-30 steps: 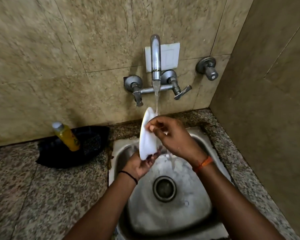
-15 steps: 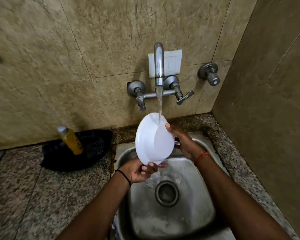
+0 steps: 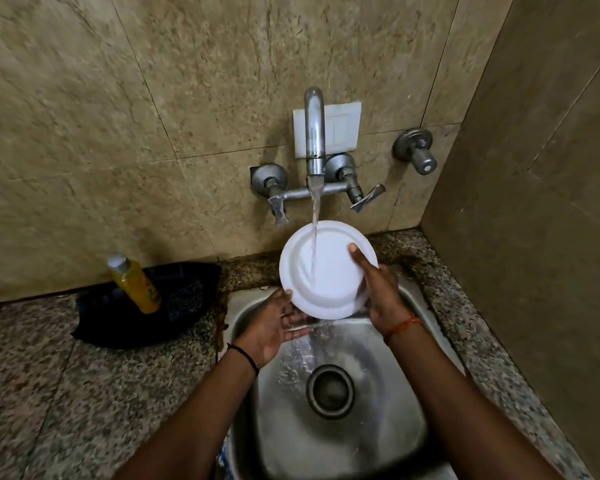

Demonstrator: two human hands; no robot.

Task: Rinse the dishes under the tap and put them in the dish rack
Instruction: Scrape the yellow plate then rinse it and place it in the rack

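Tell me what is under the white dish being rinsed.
Under the white dish lies the steel sink, with water running to its drain. The left hand supports the lower rim with straight fingers. The dish hides the right hand's fingers and the sink's back edge.

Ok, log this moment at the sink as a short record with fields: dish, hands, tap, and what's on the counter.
dish: white bowl, underside facing the camera, held over the sink
left hand: open, fingers supporting the lower rim
right hand: gripping the right rim
tap: running, stream hitting the bowl
counter: yellow bottle on black cloth, left of sink
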